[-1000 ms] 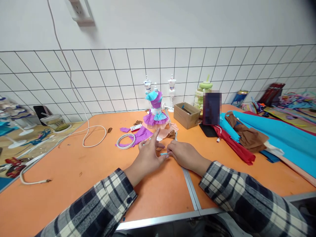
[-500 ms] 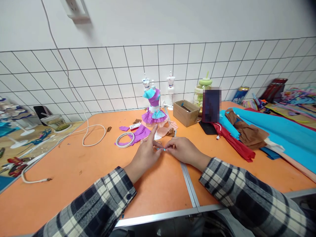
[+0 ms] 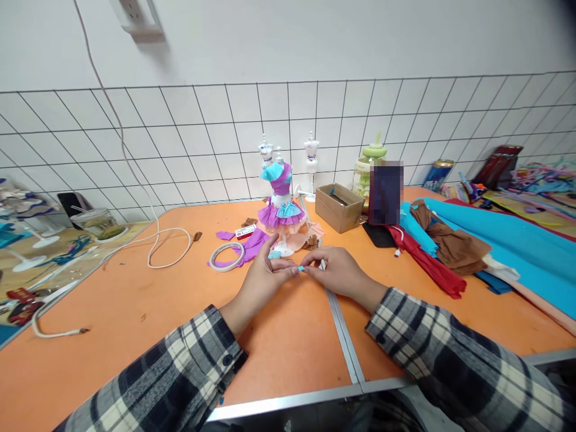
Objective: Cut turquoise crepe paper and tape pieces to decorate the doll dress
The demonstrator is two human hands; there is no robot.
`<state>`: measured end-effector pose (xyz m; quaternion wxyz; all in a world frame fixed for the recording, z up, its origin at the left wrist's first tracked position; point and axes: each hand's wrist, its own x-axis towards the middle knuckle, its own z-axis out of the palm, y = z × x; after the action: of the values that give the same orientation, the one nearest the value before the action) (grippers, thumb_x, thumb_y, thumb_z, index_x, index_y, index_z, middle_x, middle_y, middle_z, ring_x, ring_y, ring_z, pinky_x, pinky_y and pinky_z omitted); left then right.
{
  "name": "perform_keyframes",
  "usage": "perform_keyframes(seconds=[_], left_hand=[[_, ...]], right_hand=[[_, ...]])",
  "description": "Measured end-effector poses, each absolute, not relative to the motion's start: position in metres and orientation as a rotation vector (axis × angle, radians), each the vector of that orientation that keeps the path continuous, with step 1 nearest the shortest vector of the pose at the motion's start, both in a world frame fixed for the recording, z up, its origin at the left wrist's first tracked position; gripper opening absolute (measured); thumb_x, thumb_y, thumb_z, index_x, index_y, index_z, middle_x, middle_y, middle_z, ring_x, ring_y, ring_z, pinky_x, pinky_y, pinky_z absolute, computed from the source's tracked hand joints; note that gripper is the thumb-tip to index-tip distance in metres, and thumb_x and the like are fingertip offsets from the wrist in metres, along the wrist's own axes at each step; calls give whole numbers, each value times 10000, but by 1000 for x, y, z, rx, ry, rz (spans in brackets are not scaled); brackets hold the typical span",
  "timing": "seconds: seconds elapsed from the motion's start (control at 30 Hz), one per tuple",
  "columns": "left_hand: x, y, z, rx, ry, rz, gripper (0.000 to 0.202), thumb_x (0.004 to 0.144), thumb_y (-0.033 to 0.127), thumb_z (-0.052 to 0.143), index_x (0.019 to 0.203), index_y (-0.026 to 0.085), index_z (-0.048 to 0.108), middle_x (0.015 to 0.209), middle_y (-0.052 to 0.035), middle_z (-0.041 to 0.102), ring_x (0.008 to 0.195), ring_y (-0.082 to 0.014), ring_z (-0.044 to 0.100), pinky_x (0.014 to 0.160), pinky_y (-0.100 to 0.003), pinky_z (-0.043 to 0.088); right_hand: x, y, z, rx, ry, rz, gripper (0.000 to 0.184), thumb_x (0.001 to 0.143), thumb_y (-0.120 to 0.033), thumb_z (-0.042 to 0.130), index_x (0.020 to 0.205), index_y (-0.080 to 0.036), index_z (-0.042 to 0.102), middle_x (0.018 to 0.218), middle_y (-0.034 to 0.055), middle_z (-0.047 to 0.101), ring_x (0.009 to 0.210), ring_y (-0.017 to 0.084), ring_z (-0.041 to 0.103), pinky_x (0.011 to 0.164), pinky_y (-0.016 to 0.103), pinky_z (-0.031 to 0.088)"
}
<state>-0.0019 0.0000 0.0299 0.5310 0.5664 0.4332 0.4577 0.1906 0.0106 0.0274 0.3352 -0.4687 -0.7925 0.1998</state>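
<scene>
Between my two hands is a tiny light-blue piece (image 3: pixel 301 269), paper or cloth, too small to tell. My left hand (image 3: pixel 266 273) pinches its left end with thumb and fingertips. At its right end, my right hand (image 3: pixel 335 270) closes thumb and forefinger on it. Just beyond stands a small dress form (image 3: pixel 281 198) in a purple and light-blue top and a ruffled skirt. A roll of tape (image 3: pixel 227 257) lies on a crumpled purple piece (image 3: pixel 254 247) left of it. A small white and red box (image 3: pixel 245 231) rests beside them.
Behind are a bare mini dress form (image 3: pixel 311 159), a cardboard box (image 3: pixel 339 208) and a green-lidded jug (image 3: pixel 374 153). Red, brown and blue sheets (image 3: pixel 495 228) spread on the right. A white cable (image 3: pixel 153 240) runs down on the left. The orange table (image 3: pixel 288 348) has a metal seam.
My left forefinger has come down from pointing up, and both hands have shifted slightly. A light-blue scrap near the dress form's base now shows past my left hand.
</scene>
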Motion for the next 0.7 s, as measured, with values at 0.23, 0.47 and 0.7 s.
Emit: perform_keyframes(seconds=[0.23, 0.47, 0.7], left_hand=[[-4, 2, 27, 1080, 932, 1212, 941, 686, 255, 829, 1448, 154, 286, 788, -27, 733, 757, -176, 711, 845, -360, 506], [-2, 1, 29, 967, 893, 1205, 899, 659, 181, 836, 1405, 158, 335, 750, -3, 712, 739, -158, 702, 864, -354, 515], [-2, 1, 29, 938, 858, 1186, 853, 651, 168, 832, 1372, 157, 376, 744, 2, 710, 747, -151, 696, 875, -345, 506]], right_hand=[[187, 8, 28, -1194, -2019, 464, 93, 837, -233, 652, 861, -223, 742, 848, 3, 730, 710, 130, 606, 684, 253, 425], [186, 1, 31, -1145, -1962, 343, 273, 835, -247, 637, 1101, -214, 682, 897, 11, 722, 620, 108, 578, 660, 249, 445], [184, 3, 29, -1172, -2013, 463, 116, 838, -225, 615, 864, -220, 728, 796, -11, 725, 656, 116, 599, 635, 234, 422]])
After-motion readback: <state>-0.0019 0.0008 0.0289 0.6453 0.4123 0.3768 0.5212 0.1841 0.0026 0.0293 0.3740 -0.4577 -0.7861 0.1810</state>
